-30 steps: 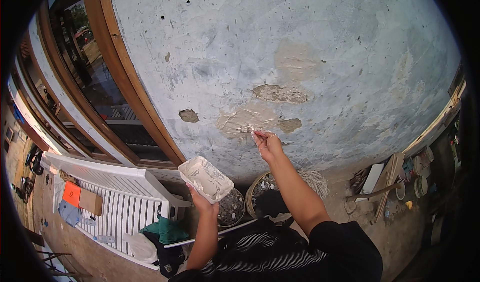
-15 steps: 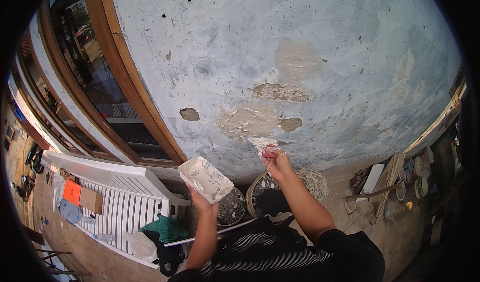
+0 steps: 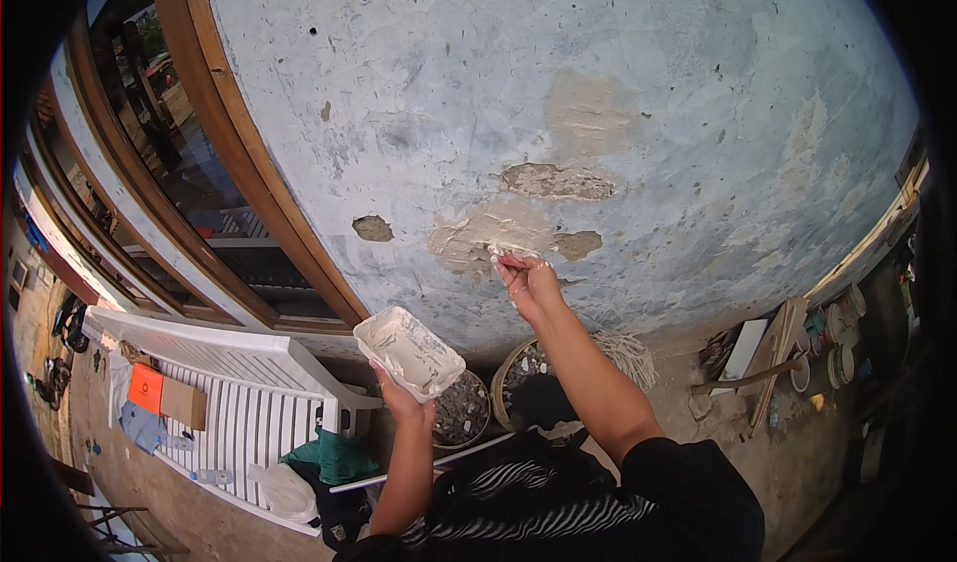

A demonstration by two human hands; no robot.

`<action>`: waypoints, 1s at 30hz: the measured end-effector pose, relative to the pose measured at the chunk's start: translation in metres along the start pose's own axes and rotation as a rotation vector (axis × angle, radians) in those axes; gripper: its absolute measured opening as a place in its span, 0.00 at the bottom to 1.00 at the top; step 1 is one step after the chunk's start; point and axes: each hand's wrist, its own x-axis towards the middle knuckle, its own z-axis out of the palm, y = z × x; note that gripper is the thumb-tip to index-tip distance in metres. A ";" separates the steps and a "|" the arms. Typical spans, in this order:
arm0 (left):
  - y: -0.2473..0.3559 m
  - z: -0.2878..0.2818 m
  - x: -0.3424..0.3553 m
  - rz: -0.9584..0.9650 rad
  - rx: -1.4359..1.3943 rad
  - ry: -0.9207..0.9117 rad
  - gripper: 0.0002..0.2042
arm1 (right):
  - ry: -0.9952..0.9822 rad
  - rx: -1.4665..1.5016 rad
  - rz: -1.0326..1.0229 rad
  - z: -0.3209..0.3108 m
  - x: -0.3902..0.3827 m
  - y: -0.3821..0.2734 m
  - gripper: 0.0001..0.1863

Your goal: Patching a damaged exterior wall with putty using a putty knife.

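My left hand (image 3: 403, 397) grips a white rectangular tub (image 3: 442, 385) by its near side, tilted so the beige putty inside shows. In my right hand (image 3: 532, 285) is a putty knife (image 3: 512, 260); its reddish handle shows between my fingers, and putty covers much of the blade. The blade is at the lower part of a wet beige patch (image 3: 477, 229) on the weathered pale-blue wall (image 3: 419, 84). Putty is smeared on my right fingers. Bare holes in the plaster lie around the patch: one right (image 3: 578, 245), one left (image 3: 373, 228), and a longer one above (image 3: 558, 181).
A wood-framed window (image 3: 234, 124) bounds the wall at left. Below it, a white slatted bench (image 3: 234, 452) carries boxes, bottles and cloths. Two buckets of rubble (image 3: 462, 410) and a coiled rope (image 3: 626, 358) sit at the wall's foot. Boards (image 3: 778, 353) lean at right.
My right hand has moved up and slightly left with the putty knife, from below the wet patch onto its lower part. My left hand and the tub have barely moved.
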 end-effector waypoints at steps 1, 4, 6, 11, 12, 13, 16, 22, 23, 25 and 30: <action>-0.001 0.001 0.003 0.005 -0.002 -0.009 0.29 | -0.012 0.008 -0.015 0.002 -0.009 -0.007 0.05; -0.004 -0.003 0.006 0.022 0.011 -0.008 0.30 | -0.048 0.059 -0.093 0.007 -0.036 -0.023 0.07; -0.005 -0.011 0.007 0.019 -0.002 -0.004 0.30 | -0.064 0.006 -0.080 -0.003 -0.046 -0.016 0.08; -0.005 -0.007 0.008 0.021 0.006 0.007 0.30 | 0.010 -0.121 0.091 -0.039 -0.044 0.029 0.10; -0.005 -0.011 0.010 0.029 0.007 -0.001 0.30 | 0.061 -0.138 0.113 -0.039 -0.036 0.040 0.10; -0.004 -0.014 0.011 0.040 0.007 -0.004 0.30 | 0.112 -0.156 0.139 -0.042 -0.028 0.049 0.09; -0.004 -0.007 0.009 0.043 0.019 0.002 0.29 | 0.063 -0.032 0.006 -0.040 0.014 0.046 0.09; 0.002 -0.002 0.008 0.036 0.010 0.026 0.29 | 0.147 0.036 0.047 -0.006 0.021 0.027 0.09; 0.001 -0.003 0.009 0.034 0.010 0.027 0.29 | 0.125 0.072 0.038 -0.004 0.019 0.023 0.09; -0.001 -0.007 0.010 0.054 -0.001 -0.003 0.29 | 0.101 0.078 0.020 0.007 0.011 0.012 0.09; 0.003 -0.018 0.006 0.072 0.009 0.015 0.29 | -0.025 0.168 -0.020 0.007 -0.036 -0.008 0.10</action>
